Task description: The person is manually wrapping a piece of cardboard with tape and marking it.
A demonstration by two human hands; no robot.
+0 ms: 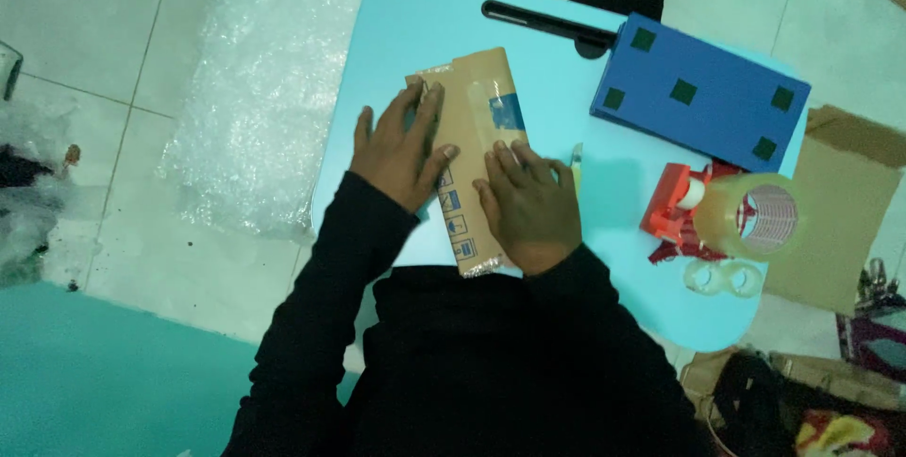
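Note:
A flat brown cardboard package (478, 98) with blue printed marks lies lengthwise on a light blue table (557, 98). My left hand (403, 147) presses flat on its left side, fingers spread. My right hand (530, 204) lies flat on its lower right part, fingers pointing up the package. Both arms wear black sleeves. Neither hand grips anything.
A blue box (700, 91) with dark square patches sits at the table's far right, next to a black handle (547, 23). A red tape dispenser (672, 207) with a clear tape roll (755, 216) stands right of my hands. Bubble wrap (260, 89) lies on the tiled floor, cardboard (835, 221) at right.

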